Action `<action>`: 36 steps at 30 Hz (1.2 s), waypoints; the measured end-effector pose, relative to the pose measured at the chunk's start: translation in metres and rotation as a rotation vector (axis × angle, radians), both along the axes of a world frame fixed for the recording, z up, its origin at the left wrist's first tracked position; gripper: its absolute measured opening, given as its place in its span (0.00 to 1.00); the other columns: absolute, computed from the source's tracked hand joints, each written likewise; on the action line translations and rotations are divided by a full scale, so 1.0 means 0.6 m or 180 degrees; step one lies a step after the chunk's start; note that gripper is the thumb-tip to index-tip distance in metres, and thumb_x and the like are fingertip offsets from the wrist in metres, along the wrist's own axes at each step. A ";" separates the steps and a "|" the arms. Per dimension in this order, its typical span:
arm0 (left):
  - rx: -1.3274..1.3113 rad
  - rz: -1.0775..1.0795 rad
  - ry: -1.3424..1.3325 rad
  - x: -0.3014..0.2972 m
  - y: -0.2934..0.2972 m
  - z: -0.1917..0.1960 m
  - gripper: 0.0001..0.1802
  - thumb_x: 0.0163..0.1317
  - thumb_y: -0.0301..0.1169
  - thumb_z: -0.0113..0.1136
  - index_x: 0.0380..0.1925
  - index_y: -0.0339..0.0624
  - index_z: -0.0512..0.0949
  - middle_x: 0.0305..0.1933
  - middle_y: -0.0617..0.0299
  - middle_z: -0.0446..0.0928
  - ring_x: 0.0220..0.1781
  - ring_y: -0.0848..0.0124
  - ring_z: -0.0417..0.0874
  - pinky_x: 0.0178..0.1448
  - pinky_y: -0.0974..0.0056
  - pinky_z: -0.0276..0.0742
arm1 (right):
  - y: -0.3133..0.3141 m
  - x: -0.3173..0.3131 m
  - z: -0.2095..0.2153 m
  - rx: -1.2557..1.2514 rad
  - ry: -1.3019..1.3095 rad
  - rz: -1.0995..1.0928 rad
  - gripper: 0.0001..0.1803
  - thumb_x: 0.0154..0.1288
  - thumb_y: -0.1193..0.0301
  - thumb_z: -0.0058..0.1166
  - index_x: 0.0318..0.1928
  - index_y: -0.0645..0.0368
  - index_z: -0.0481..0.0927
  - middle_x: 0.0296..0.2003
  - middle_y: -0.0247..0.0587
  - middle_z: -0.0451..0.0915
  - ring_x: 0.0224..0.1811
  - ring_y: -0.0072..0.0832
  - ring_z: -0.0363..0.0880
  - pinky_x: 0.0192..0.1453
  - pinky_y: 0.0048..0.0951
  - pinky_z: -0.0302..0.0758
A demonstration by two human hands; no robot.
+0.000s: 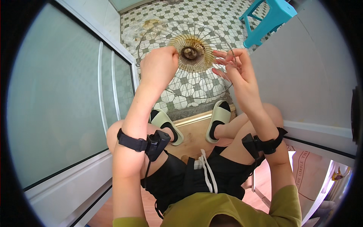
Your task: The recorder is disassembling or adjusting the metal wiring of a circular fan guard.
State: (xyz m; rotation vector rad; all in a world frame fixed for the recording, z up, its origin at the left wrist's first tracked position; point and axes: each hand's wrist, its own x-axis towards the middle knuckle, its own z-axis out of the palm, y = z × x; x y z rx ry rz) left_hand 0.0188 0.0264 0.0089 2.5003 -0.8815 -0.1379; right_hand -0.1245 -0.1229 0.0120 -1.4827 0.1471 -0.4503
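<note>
A round wire fan guard (183, 69) hangs in front of me over the tiled floor. Its thin wires radiate from a dark hub, and the ribbed middle is yellowed and brown with grime. My right hand (240, 70) holds the guard's outer ring on the right side, some fingers spread among the wires. Over the left part of the guard, beside the ribbed middle, my left hand (160, 64) is closed. Its back faces me and hides the fingertips, so I cannot tell what they grip.
A sliding glass door panel (64, 90) stands at the left, and a grey panel (306, 72) at the right. A blue plastic stool (270, 17) is at the far right. Crumpled clear plastic (132, 32) lies far left. A raised threshold (193, 117) crosses between my slippered feet and the tiles.
</note>
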 end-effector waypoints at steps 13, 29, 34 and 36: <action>-0.0431 -0.0992 -0.2352 -0.020 -0.007 -0.009 0.04 0.46 0.25 0.56 0.24 0.44 0.74 0.25 0.63 0.73 0.28 0.66 0.78 0.30 0.64 0.73 | -0.011 0.001 0.015 0.0307 0.0238 -0.0059 0.08 0.68 0.80 0.33 0.44 0.55 0.62 0.55 0.51 0.68 0.57 0.36 0.69 0.58 0.38 0.74; -0.0384 -0.0525 -0.2207 -0.042 -0.049 -0.031 0.03 0.51 0.26 0.56 0.22 0.40 0.73 0.23 0.59 0.72 0.25 0.63 0.75 0.31 0.61 0.71 | -0.002 -0.002 -0.005 -0.0398 -0.0018 -0.0226 0.10 0.67 0.81 0.35 0.46 0.58 0.65 0.43 0.38 0.72 0.47 0.22 0.71 0.52 0.26 0.73; -0.1022 -0.0219 -0.0056 -0.023 -0.036 -0.028 0.09 0.57 0.31 0.56 0.29 0.34 0.79 0.22 0.52 0.76 0.24 0.59 0.76 0.31 0.61 0.70 | -0.011 -0.007 0.008 0.0106 0.0087 -0.0085 0.11 0.66 0.81 0.34 0.47 0.57 0.64 0.46 0.40 0.72 0.50 0.25 0.72 0.52 0.29 0.74; -0.1214 0.0063 0.1243 -0.018 -0.033 -0.026 0.09 0.57 0.31 0.55 0.30 0.35 0.79 0.20 0.51 0.74 0.25 0.59 0.77 0.32 0.62 0.70 | -0.013 -0.006 0.012 0.0258 0.0098 -0.0040 0.11 0.66 0.81 0.34 0.47 0.57 0.63 0.47 0.40 0.72 0.51 0.26 0.72 0.53 0.29 0.74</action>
